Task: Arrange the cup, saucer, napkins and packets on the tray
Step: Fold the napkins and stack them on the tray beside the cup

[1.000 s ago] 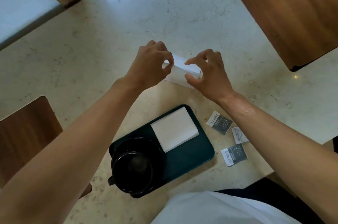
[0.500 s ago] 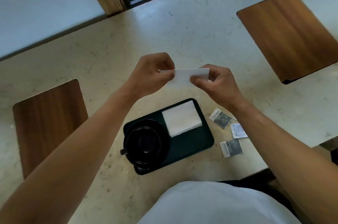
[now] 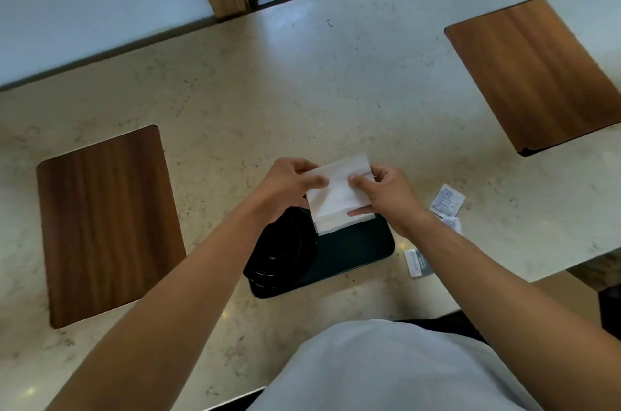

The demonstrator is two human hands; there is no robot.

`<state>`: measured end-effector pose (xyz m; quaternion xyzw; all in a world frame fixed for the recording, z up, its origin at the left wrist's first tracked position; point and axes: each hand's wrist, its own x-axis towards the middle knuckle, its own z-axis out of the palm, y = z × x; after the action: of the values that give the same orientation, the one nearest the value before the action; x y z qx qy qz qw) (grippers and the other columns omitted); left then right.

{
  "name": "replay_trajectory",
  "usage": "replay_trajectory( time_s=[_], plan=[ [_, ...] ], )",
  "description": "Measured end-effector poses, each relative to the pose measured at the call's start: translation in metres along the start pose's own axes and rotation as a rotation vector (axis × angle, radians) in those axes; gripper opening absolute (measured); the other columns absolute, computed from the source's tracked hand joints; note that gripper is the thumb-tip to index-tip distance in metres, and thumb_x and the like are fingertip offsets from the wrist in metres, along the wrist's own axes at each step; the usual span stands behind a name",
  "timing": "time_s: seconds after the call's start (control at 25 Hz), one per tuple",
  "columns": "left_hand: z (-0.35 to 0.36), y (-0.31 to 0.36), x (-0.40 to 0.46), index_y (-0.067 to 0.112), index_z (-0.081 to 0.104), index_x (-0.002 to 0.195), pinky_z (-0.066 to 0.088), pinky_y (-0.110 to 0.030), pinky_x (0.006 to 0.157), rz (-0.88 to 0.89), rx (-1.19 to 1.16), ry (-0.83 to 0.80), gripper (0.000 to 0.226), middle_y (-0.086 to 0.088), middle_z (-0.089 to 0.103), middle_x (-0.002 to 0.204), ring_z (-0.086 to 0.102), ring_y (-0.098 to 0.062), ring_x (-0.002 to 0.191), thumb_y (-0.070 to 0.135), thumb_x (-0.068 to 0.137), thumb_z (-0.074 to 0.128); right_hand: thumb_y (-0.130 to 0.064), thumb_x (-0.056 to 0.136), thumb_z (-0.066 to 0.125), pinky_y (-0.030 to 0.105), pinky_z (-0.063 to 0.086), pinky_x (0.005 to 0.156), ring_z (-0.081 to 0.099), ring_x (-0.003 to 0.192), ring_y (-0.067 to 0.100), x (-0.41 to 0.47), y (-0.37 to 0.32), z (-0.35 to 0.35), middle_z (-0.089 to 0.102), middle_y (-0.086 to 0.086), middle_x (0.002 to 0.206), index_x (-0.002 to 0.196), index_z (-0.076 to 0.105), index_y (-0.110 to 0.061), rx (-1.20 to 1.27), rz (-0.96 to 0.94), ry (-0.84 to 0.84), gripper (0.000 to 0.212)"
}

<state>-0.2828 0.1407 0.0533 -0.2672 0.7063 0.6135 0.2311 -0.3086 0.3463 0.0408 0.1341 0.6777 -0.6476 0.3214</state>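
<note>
A dark tray (image 3: 356, 252) lies on the stone counter in front of me. On its left end a black cup on a black saucer (image 3: 280, 251) stands, partly under my left forearm. A folded white napkin (image 3: 336, 227) lies on the tray's far end, mostly covered. My left hand (image 3: 290, 183) and my right hand (image 3: 389, 194) both pinch a second white napkin (image 3: 337, 194) by its sides, just above the first one. Three small packets lie on the counter right of the tray: a white one (image 3: 447, 200), another (image 3: 452, 224) beside my right wrist, and a grey one (image 3: 416, 262).
A wooden board (image 3: 107, 222) is set into the counter at the left and another wooden board (image 3: 534, 74) at the far right. A window frame and wall run along the counter's far edge. The counter's near edge is at my body.
Both hands have brought the second napkin down and toward me, from above the counter beyond the tray to just over the napkin on the tray. The camera has tilted up.
</note>
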Motion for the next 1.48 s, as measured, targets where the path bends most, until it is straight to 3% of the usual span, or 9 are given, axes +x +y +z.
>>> replay_trajectory(
  time_s=[0.2,0.44,0.72,0.88,1.08,1.32,1.48],
  plan=[
    [0.009,-0.009,0.010,0.010,0.072,0.089,0.066,-0.039,0.064,-0.014,0.158,0.128,0.005,-0.013,0.074,0.097,0.075,-0.029,0.083,0.009,0.091,0.068,-0.017,0.097,0.068,0.033,0.063,0.056,0.068,0.096,0.024,0.006,0.017,-0.003,0.067,0.004,0.110,0.107,0.069,-0.012,-0.106,0.080,0.076,0.012],
    [0.010,-0.010,0.019,0.012,0.072,0.089,0.059,-0.028,0.059,0.007,0.468,0.107,0.007,-0.009,0.074,0.079,0.070,-0.018,0.054,0.013,0.087,0.065,-0.018,0.096,0.068,0.032,0.063,0.056,0.072,0.083,0.021,0.012,0.033,-0.007,0.067,0.005,0.106,0.106,0.068,-0.008,-0.220,0.068,0.158,0.014],
    [0.014,-0.014,0.023,0.010,0.075,0.091,0.049,-0.022,0.063,0.109,0.617,0.091,0.011,-0.001,0.072,0.085,0.068,-0.015,0.080,0.012,0.085,0.067,-0.022,0.097,0.068,0.033,0.063,0.054,0.076,0.064,0.017,0.015,0.039,-0.011,0.069,0.003,0.101,0.101,0.068,-0.011,-0.341,0.030,0.191,0.012],
    [0.013,-0.014,0.025,0.011,0.075,0.090,0.045,-0.021,0.058,0.117,0.671,0.100,0.010,0.001,0.070,0.080,0.066,-0.016,0.077,0.011,0.085,0.066,-0.022,0.095,0.071,0.035,0.063,0.054,0.075,0.060,0.015,0.017,0.040,-0.013,0.068,0.000,0.097,0.098,0.067,-0.013,-0.401,0.016,0.219,0.010],
    [0.013,-0.014,0.025,0.011,0.075,0.089,0.052,-0.026,0.065,0.121,0.718,0.087,0.011,-0.003,0.073,0.084,0.068,-0.019,0.079,0.010,0.083,0.065,-0.026,0.095,0.071,0.038,0.064,0.056,0.073,0.055,0.011,0.016,0.040,-0.014,0.068,-0.007,0.091,0.099,0.067,-0.018,-0.525,-0.009,0.232,0.011],
    [0.013,-0.015,0.024,0.013,0.074,0.083,0.050,-0.025,0.058,0.111,0.748,0.092,0.007,0.000,0.071,0.076,0.066,-0.014,0.071,0.014,0.084,0.068,-0.034,0.096,0.067,0.018,0.055,0.047,0.069,0.049,0.007,0.012,0.039,-0.016,0.066,-0.014,0.084,0.101,0.068,-0.022,-0.670,-0.081,0.230,0.013],
    [0.011,-0.016,0.023,0.015,0.074,0.078,0.044,-0.021,0.052,0.103,0.738,0.085,0.010,0.003,0.071,0.073,0.065,-0.009,0.066,0.015,0.086,0.068,-0.034,0.098,0.065,0.026,0.061,0.056,0.069,0.053,0.010,0.013,0.040,-0.015,0.067,-0.012,0.086,0.108,0.072,-0.017,-0.699,-0.090,0.233,0.021]
  ],
)
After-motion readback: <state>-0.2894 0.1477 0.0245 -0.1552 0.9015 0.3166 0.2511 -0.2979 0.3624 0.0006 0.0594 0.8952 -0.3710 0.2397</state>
